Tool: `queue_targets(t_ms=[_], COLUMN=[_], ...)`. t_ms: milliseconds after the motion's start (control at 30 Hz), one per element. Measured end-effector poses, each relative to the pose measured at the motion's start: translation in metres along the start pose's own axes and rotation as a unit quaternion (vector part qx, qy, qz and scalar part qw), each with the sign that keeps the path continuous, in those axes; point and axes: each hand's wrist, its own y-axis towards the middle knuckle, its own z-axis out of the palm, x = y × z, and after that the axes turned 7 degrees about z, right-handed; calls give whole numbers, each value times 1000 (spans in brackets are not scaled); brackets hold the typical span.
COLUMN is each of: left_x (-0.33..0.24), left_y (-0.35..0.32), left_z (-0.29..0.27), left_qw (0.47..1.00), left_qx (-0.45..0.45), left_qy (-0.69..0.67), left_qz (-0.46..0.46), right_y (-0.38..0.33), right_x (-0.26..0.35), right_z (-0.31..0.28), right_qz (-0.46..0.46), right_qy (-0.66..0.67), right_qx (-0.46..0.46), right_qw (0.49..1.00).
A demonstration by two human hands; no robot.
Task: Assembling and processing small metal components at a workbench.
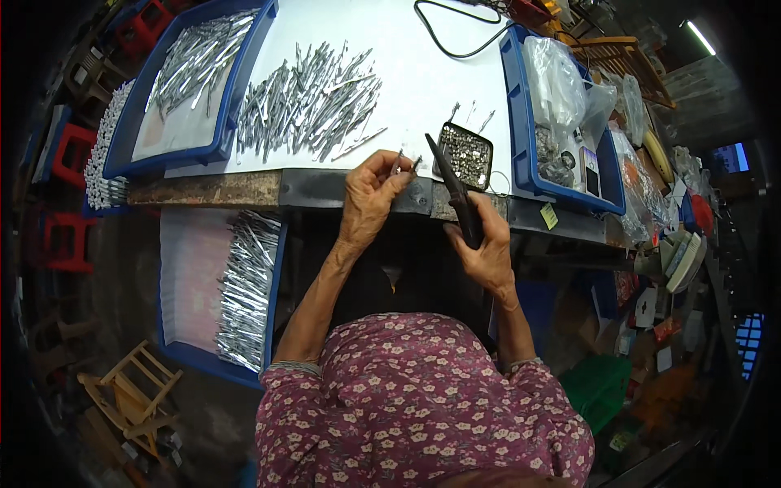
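My left hand (368, 195) is pinched at the table's front edge around a small slim metal piece (398, 163), most of it hidden by the fingers. In my right hand (488, 248) is a long dark tapered tool (457, 191), gripped at its lower end with its narrow end pointing up toward the table; its exact kind is unclear. Just beyond the tool stands a dark-rimmed tin (440, 138) of small shiny metal parts (466, 156). A few thin metal pieces lie behind the tin. Left of it spreads a pile of slender silvery metal pieces (309, 102).
A blue tray (224, 146) of similar metal pieces stands at the far left. At the right, another blue tray (521, 106) holds plastic bags. A black cord (443, 47) loops on the white tabletop (407, 89). Below the table's left side is a blue bin (175, 351) with more pieces.
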Motion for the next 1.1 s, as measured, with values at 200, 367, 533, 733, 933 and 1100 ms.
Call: queue_targets(t_ms=[200, 367, 533, 733, 933, 1100], left_x=[4, 3, 6, 5, 10, 0], left_y=[-9, -11, -11, -8, -9, -7], left_z=[-4, -3, -5, -2, -2, 1], left_qw=[998, 997, 998, 998, 997, 959], left_qx=[57, 65, 59, 60, 45, 45], left_qy=[27, 27, 1, 3, -61, -260], left_qz=[-27, -32, -26, -19, -32, -105], right_y=[15, 14, 15, 13, 3, -9], right_x=[10, 14, 20, 11, 21, 0], right_z=[1, 0, -5, -4, -10, -2], right_qz=[-59, -41, -102, -100, 15, -8], right_qy=[-58, -93, -98, -182, -54, -55], right_qx=[-9, 20, -43, -8, -70, -12], right_qw=[997, 995, 989, 978, 996, 998])
